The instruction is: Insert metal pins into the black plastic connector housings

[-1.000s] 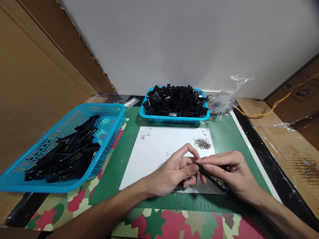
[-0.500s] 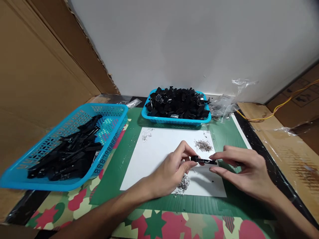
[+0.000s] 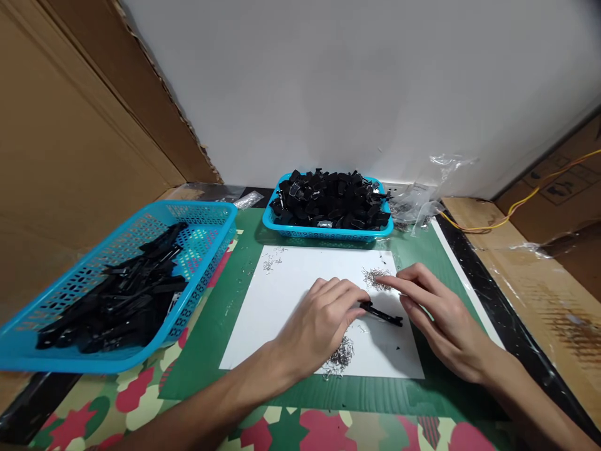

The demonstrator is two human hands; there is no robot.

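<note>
Between the thumb and fingers of my left hand [image 3: 326, 316] is a slim black plastic part [image 3: 384, 314], its free end pointing right over the white sheet [image 3: 295, 282]. My right hand [image 3: 439, 316] reaches with an outstretched index finger to a pile of tiny metal pieces [image 3: 375, 277] at the sheet's upper right. The fingertip touches or hovers just over that pile. A second pile of small shiny metal pieces [image 3: 339, 358] lies below my left hand, partly hidden by it. A few more thin pieces [image 3: 272, 258] are scattered at the sheet's upper left.
On the left stands a blue basket [image 3: 206, 282] with long black parts. Another blue basket [image 3: 323, 233], heaped with black parts, sits at the back by the wall. Clear plastic bags [image 3: 416, 203] and a yellow cable [image 3: 509, 216] lie to its right. Cardboard [image 3: 535, 269] borders the right side.
My right hand has moved from the black part's end up to the upper-right metal pile. My left hand has tilted the part, its free end now lower.
</note>
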